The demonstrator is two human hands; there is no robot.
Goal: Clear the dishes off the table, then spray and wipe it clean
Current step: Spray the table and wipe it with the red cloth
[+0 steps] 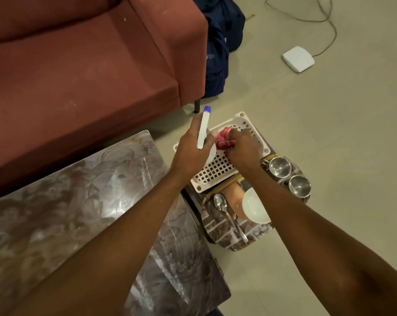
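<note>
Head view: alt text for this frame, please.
Left hand holds a white, blue-tipped bottle while right hand grips a red cloth above a white slotted tray. Beside it sit two steel cups, a white bowl and a spoon; the marble table lies left.

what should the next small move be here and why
Probably lift the red cloth from the white tray and bring both hands left over the marble table. The left hand grips the spray bottle, the right hand grips the cloth, and the steel cups, bowl and spoon sit on the side stand, so spraying seems next.
</note>
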